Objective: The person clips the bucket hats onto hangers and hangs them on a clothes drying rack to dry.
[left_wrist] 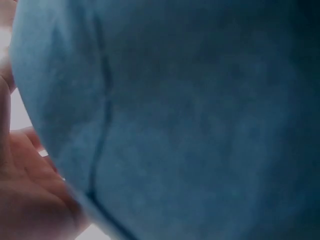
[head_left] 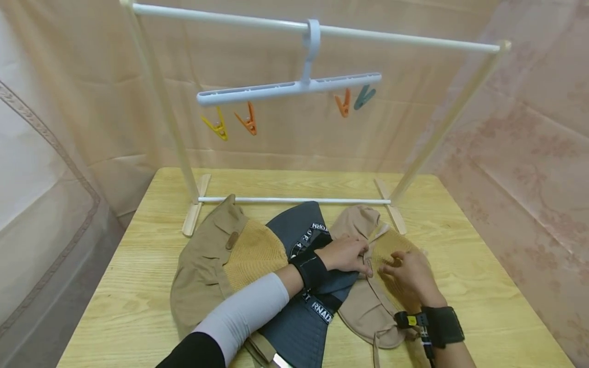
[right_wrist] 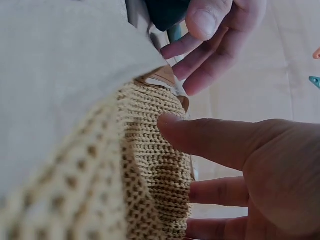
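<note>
- Beige drape (head_left: 271, 148) behind; tabletop (head_left: 488, 286) carries khaki hat (head_left: 198, 271), dark hat (head_left: 299, 327) and pink-beige hat (head_left: 363, 306) side by side.
- Pink-beige hat lies rightmost, near the rack (head_left: 405, 38); placement likely gives both hands access to its knit panel (right_wrist: 155, 165).
- Left hand (head_left: 345, 254): bent fingers touch its edge, probably steadying it; can't tell if they pinch.
- Right hand (head_left: 414, 273): thumb and fingers moderately apart, tips apparently touching knit panel; no grip visible.
</note>
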`<state>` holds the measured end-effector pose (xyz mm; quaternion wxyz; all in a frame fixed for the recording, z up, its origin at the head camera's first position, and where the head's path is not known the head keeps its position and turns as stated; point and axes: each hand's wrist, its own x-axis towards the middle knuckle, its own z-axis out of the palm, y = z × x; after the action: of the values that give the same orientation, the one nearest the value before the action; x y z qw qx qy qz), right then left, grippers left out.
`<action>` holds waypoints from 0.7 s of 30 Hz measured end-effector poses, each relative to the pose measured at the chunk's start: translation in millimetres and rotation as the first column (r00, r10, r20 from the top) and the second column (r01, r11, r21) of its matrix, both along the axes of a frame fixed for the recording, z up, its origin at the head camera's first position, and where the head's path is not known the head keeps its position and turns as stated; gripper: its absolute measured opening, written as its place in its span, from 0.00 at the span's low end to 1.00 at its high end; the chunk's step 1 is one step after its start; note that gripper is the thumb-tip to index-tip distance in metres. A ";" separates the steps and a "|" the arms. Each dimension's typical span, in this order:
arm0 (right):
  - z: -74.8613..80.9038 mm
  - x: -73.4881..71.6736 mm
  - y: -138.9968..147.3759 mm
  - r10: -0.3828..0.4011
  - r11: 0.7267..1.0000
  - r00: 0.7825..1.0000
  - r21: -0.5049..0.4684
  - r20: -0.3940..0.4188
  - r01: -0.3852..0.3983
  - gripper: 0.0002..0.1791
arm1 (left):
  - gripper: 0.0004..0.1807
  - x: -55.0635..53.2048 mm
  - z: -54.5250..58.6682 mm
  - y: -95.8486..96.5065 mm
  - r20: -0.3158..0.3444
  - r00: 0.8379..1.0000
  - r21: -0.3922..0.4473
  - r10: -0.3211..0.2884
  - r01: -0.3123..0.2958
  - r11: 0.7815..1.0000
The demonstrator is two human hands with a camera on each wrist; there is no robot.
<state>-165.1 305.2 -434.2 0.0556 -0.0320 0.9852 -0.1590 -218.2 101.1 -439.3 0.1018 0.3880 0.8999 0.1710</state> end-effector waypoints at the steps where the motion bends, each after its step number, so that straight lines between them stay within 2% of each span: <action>1: -1.5 -0.1 0.2 0.001 1.000 1.000 0.000 0.003 -0.001 0.34 | 0.33 0.7 -0.4 0.7 -0.006 1.000 -0.013 -0.002 0.002 1.000; 7: -6.5 -1.3 -0.2 -0.011 1.000 1.000 -0.025 0.008 0.011 0.33 | 0.34 6.2 -0.6 5.5 -0.042 0.999 -0.107 0.020 -0.024 0.994; 11: -7.1 -1.4 -1.0 -0.023 0.999 1.000 -0.023 0.017 0.023 0.33 | 0.35 6.5 -0.4 7.5 -0.054 0.998 -0.129 0.029 -0.035 0.991; 19: -9.3 -0.1 -2.1 -0.017 1.000 1.000 -0.018 -0.013 0.016 0.31 | 0.31 -1.1 -4.9 10.7 -0.009 0.999 -0.088 0.053 -0.054 0.995; 21: -11.9 0.7 -2.2 -0.011 0.999 0.999 -0.032 -0.032 0.010 0.30 | 0.26 -3.5 -6.7 11.2 -0.015 0.999 -0.072 0.046 -0.047 0.996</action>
<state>-164.3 303.0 -446.2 0.0384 -0.0303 0.9835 -0.1745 -221.7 112.4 -446.0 0.1058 0.3641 0.9149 0.1383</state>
